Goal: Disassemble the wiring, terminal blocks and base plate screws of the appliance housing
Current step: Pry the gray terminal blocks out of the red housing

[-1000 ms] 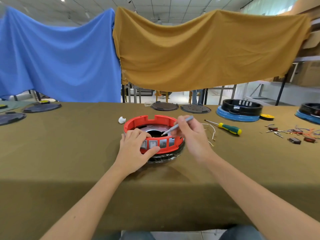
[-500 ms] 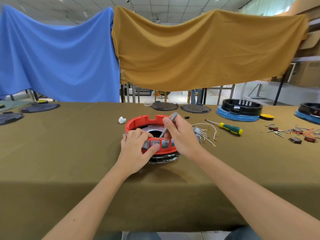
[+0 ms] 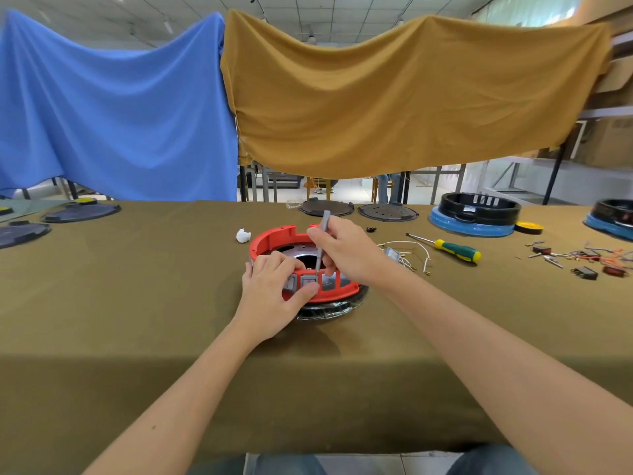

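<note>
A round red appliance housing [image 3: 274, 238] lies on the olive table, with a metal base plate inside and grey switch blocks [image 3: 327, 281] set in its near wall. My left hand [image 3: 274, 296] grips the near rim, thumb pressing on one grey block. My right hand [image 3: 346, 252] pinches a slim grey screwdriver [image 3: 323, 231], held nearly upright, its tip down at the inner side of the near wall by the blocks. A removed grey block with white wires [image 3: 404, 255] lies just right of the housing.
A green-and-yellow screwdriver [image 3: 452, 250] lies to the right. Further right are loose wires and small parts [image 3: 582, 262]. Black housings on blue bases [image 3: 474, 214] and dark round plates [image 3: 387, 211] stand at the back. A white scrap [image 3: 243, 235] sits left of the housing.
My right hand has swung the grey screwdriver from a slant to nearly upright and brought its tip down to the near wall by the blocks. My left hand has stayed on the rim.
</note>
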`<control>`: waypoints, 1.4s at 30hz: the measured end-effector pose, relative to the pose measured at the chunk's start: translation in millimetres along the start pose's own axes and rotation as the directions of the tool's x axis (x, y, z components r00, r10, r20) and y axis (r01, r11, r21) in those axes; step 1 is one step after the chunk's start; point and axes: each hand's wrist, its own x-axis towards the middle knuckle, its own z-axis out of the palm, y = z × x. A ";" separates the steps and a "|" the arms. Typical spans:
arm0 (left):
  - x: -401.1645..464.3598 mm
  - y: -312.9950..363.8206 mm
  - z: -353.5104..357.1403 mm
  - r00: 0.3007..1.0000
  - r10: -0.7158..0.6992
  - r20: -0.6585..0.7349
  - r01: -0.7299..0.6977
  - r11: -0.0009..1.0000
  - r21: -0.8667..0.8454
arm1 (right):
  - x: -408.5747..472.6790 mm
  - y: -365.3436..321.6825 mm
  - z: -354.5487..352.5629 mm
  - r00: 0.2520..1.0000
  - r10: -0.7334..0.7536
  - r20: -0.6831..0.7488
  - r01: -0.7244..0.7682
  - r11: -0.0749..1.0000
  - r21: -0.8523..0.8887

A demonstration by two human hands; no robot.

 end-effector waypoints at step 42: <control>-1.0 0.4 -1.3 0.999 0.029 0.014 -0.028 0.999 -0.019 | -2.9 6.9 17.7 0.994 -0.052 -0.096 0.061 0.994 0.095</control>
